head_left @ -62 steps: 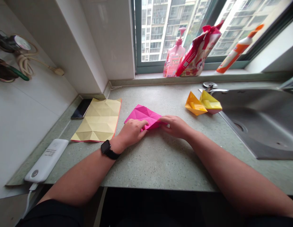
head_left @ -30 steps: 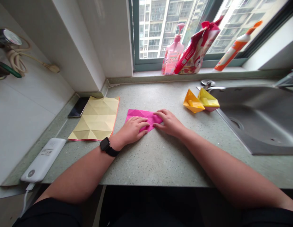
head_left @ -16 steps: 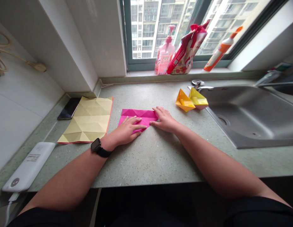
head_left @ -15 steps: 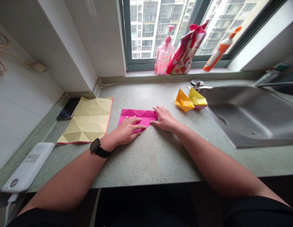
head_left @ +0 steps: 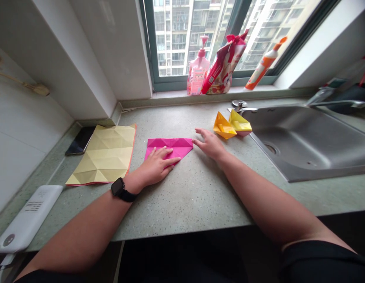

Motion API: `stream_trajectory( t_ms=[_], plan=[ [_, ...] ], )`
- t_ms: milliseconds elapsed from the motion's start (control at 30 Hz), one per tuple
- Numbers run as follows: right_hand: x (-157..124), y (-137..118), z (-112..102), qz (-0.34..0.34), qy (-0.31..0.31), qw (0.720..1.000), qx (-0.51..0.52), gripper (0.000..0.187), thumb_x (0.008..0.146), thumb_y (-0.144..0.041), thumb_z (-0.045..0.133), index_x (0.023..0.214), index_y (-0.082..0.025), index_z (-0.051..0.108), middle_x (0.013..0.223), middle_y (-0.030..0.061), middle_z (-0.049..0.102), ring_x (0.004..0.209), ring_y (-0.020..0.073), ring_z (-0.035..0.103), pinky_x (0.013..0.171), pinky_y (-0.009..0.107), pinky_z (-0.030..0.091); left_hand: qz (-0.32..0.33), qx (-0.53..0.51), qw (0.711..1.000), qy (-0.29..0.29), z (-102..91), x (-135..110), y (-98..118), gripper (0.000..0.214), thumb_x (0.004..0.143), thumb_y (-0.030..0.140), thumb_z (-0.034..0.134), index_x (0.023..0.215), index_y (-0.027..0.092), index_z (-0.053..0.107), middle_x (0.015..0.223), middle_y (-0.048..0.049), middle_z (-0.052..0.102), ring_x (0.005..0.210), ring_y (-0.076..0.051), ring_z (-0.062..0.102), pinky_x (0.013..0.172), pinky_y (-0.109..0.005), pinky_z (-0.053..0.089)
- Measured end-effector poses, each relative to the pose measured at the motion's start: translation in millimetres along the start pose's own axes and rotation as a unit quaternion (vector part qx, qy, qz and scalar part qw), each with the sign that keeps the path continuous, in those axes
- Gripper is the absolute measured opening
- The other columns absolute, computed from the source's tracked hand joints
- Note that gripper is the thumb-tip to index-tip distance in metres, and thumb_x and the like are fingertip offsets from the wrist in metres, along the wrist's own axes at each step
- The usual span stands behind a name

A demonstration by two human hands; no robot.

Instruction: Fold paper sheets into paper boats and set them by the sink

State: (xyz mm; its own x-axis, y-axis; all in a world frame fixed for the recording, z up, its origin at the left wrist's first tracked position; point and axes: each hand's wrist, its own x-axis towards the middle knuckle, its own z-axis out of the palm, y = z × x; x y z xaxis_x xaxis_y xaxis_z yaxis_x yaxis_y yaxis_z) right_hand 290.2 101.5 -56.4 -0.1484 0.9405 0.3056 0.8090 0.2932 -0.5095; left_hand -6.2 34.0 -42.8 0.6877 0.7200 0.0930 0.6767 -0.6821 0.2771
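A folded sheet of magenta origami paper (head_left: 184, 147) lies on the countertop in front of me, its lower right edge slanting to a corner at the right. Crease lines cross its upper strip. My left hand (head_left: 158, 164) rests flat on its left and lower part with fingers spread, covering that side. Just off the right corner, my right hand (head_left: 209, 144) is lifted a little with thumb and fingers apart, holding nothing. Farther right stand an orange folded paper boat (head_left: 225, 126) and a yellow folded paper boat (head_left: 240, 122), touching.
Creased cream paper sheets (head_left: 107, 155) lie at left, overlapping a phone (head_left: 80, 139). A white power bank (head_left: 30, 218) with a cable sits at the front left edge. The steel sink (head_left: 318, 145) is at right. A pink pump bottle (head_left: 197, 74) and other packages line the windowsill.
My right hand has let go of the paper's right end and moved slightly right and up off it. The left hand stays on the paper. The whole view has shifted slightly.
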Motion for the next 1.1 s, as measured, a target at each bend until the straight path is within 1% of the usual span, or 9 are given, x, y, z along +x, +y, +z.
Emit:
stream_trajectory(
  t_ms=[67,133,200,300,500,700,800,933,1100],
  plan=[
    [-3.1,-10.5,-2.4,-0.043,0.020,0.999,0.014,0.039,0.100,-0.030,0.072,0.138,-0.023,0.074,0.133,0.0122,0.078,0.125,0.0305,0.073,0.111,0.049,0.057,-0.017,0.013,1.000,-0.002,2.1,1.8,5.1,0.043,0.113,0.033,0.052,0.153,0.036,0.066,0.167,-0.0106,0.050,0.159,-0.038,0.041,0.131,-0.068,0.032],
    [-7.8,-22.6,-3.4,-0.094,-0.002,0.996,0.010,0.024,0.100,-0.023,0.069,0.120,-0.026,0.082,0.120,0.0086,0.082,0.113,0.0271,0.076,0.103,0.044,0.059,-0.035,0.024,0.999,-0.004,3.9,4.0,10.2,0.046,0.113,0.034,0.051,0.157,0.041,0.061,0.166,-0.0091,0.050,0.159,-0.039,0.039,0.132,-0.070,0.029],
    [-12.7,-33.0,-2.5,-0.127,-0.041,0.991,-0.003,0.022,0.100,-0.018,0.067,0.106,-0.028,0.085,0.108,0.0060,0.083,0.102,0.0243,0.077,0.095,0.040,0.060,-0.047,0.032,0.998,-0.009,4.9,6.0,14.3,0.050,0.113,0.034,0.051,0.161,0.044,0.056,0.165,-0.0081,0.050,0.160,-0.039,0.038,0.132,-0.072,0.026],
    [-17.0,-41.0,0.6,-0.149,-0.091,0.984,-0.025,0.025,0.098,-0.013,0.067,0.100,-0.028,0.088,0.104,0.0057,0.083,0.097,0.0235,0.076,0.091,0.038,0.059,-0.049,0.037,0.998,-0.022,4.5,8.3,17.9,0.054,0.112,0.032,0.050,0.165,0.045,0.050,0.165,-0.0085,0.050,0.159,-0.040,0.038,0.133,-0.071,0.025],
    [-15.9,-38.1,3.2,-0.156,-0.124,0.979,-0.035,0.030,0.096,-0.007,0.067,0.102,-0.027,0.089,0.106,0.0071,0.082,0.094,0.0225,0.074,0.092,0.037,0.057,-0.030,0.036,0.998,-0.030,-2.1,8.8,18.8,0.048,0.113,0.037,0.047,0.159,0.038,0.059,0.165,-0.0108,0.052,0.156,-0.039,0.043,0.130,-0.068,0.032],
    [-17.0,-41.1,1.8,-0.149,-0.131,0.980,-0.023,0.029,0.097,-0.008,0.067,0.100,-0.025,0.089,0.106,0.0090,0.081,0.099,0.0237,0.073,0.095,0.039,0.057,0.015,0.006,0.998,-0.054,-24.5,-2.1,10.8,0.038,0.112,0.044,0.052,0.138,0.033,0.077,0.160,-0.0098,0.059,0.150,-0.036,0.052,0.127,-0.057,0.041],
    [-18.0,-44.0,0.1,-0.143,-0.133,0.980,-0.029,0.021,0.099,-0.014,0.069,0.101,-0.024,0.087,0.107,0.0095,0.080,0.103,0.0250,0.073,0.099,0.041,0.056,0.017,-0.012,0.995,-0.094,-35.7,-9.4,6.1,0.033,0.110,0.043,0.059,0.133,0.034,0.080,0.161,-0.0091,0.060,0.148,-0.036,0.056,0.126,-0.056,0.043],
    [-23.5,-52.3,0.0,-0.123,-0.133,0.982,-0.061,0.012,0.101,-0.032,0.075,0.105,-0.025,0.084,0.114,0.0106,0.077,0.110,0.0286,0.069,0.105,0.046,0.054,0.024,-0.030,0.994,-0.106,-42.2,-14.0,3.7,0.028,0.107,0.042,0.065,0.126,0.033,0.083,0.161,-0.0070,0.061,0.149,-0.035,0.056,0.127,-0.053,0.042],
    [-37.3,-68.2,15.0,-0.103,-0.132,0.982,-0.092,0.051,0.092,-0.054,0.084,0.134,-0.027,0.074,0.145,0.0162,0.065,0.135,0.0388,0.059,0.117,0.057,0.049,0.034,-0.033,0.995,-0.093,-39.3,-14.3,0.4,0.024,0.105,0.041,0.069,0.122,0.034,0.084,0.157,-0.0075,0.064,0.147,-0.034,0.058,0.124,-0.053,0.046]
  ],
)
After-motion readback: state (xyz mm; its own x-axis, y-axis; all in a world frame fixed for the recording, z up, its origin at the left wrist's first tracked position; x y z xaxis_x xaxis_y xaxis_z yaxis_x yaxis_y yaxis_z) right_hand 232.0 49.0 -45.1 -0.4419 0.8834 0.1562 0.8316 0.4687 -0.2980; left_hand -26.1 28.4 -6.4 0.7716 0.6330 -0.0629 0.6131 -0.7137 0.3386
